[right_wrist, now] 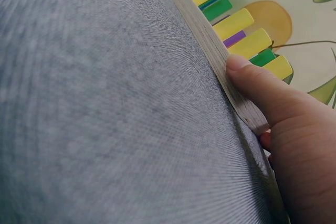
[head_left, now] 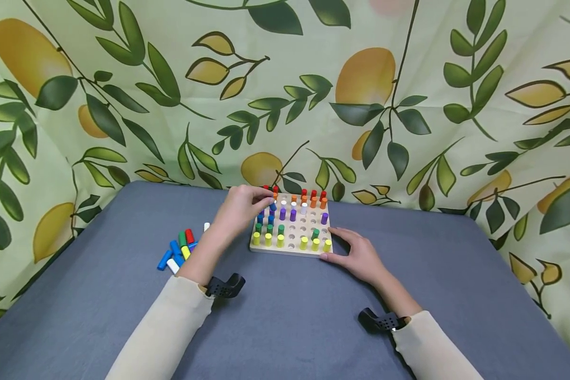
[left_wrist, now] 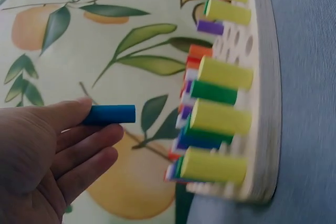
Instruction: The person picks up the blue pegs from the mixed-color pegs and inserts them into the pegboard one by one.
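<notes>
blue peg [left_wrist: 109,114] sits pinched in your left hand [head_left: 239,210], fingers + thumb curled on it, held over the far-left part of the pegboard [head_left: 292,248], above the blue pegs already standing there. to your left on the grey cloth [head_left: 285,316]: loose pegs [head_left: 178,249] in a small heap, blue, green, red, yellow, white. board's front row is yellow pegs [head_left: 268,239], w/ green, purple, orange, red rows behind. your right hand [head_left: 358,255] rests at the board's front-right corner, thumb [right_wrist: 252,77] pressed on its edge, fingers relaxed, gripping nothing.
</notes>
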`<action>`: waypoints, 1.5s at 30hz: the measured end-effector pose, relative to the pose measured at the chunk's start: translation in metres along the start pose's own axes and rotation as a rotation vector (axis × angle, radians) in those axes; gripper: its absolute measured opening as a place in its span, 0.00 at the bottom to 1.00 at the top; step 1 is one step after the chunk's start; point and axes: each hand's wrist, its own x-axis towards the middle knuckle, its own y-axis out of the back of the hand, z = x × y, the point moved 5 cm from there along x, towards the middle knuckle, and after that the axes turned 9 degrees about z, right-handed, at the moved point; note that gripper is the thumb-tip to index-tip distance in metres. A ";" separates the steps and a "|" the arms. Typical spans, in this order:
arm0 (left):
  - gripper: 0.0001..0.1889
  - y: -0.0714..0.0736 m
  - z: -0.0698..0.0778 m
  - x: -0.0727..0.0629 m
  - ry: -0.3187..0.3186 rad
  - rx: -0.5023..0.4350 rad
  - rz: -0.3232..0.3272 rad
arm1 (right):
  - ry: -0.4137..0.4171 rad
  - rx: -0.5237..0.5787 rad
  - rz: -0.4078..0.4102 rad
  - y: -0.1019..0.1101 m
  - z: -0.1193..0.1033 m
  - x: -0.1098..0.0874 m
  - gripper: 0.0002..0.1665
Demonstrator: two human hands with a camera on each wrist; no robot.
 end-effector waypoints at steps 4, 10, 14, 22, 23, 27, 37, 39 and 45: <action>0.14 -0.016 0.002 0.002 0.000 -0.008 -0.045 | 0.001 0.000 0.005 0.001 -0.002 0.000 0.47; 0.14 -0.032 0.000 0.006 0.011 -0.007 -0.088 | 0.001 0.000 0.003 0.000 -0.002 0.000 0.46; 0.13 -0.037 -0.004 0.007 0.005 0.008 -0.098 | -0.004 0.003 -0.001 0.000 -0.001 0.000 0.47; 0.12 -0.044 -0.010 0.008 -0.033 0.060 -0.105 | 0.010 0.001 0.003 0.003 -0.002 0.000 0.46; 0.12 -0.045 -0.011 0.008 -0.037 0.066 -0.106 | 0.009 0.000 0.005 0.003 -0.003 0.000 0.46; 0.12 -0.048 -0.013 0.009 -0.050 0.084 -0.121 | 0.017 0.000 0.015 0.002 -0.003 0.001 0.46; 0.12 -0.050 -0.019 0.009 -0.065 0.094 -0.137 | 0.009 0.000 0.009 0.001 -0.001 0.000 0.46; 0.12 -0.051 -0.019 0.009 -0.068 0.104 -0.137 | 0.004 0.001 0.005 0.001 -0.001 0.000 0.46; 0.12 -0.052 -0.022 0.009 -0.093 0.128 -0.161 | 0.000 -0.001 0.000 0.002 -0.002 0.000 0.46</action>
